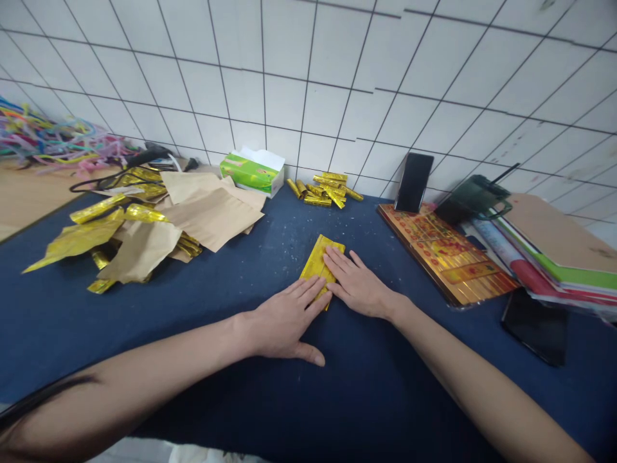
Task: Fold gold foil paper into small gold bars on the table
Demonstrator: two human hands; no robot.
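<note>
A folded sheet of gold foil paper point(319, 262) lies flat on the dark blue tabletop point(231, 341), just ahead of me. My left hand point(286, 319) rests palm down with its fingertips on the sheet's near edge. My right hand point(357, 285) presses flat on the sheet's right side, and the two hands nearly meet. Neither hand closes around the paper. Behind them stands a small heap of rolled gold foil pieces point(325, 190). Loose gold foil sheets point(80, 236) and brown kraft paper point(212, 215) lie in a pile on the left.
A green tissue box point(253, 172) stands against the tiled wall point(299, 77). On the right are a phone point(413, 182) propped upright, a red-and-gold printed board point(441, 251), stacked notebooks point(554, 257) and a dark phone point(534, 326). Colourful pipe cleaners point(58, 145) lie far left.
</note>
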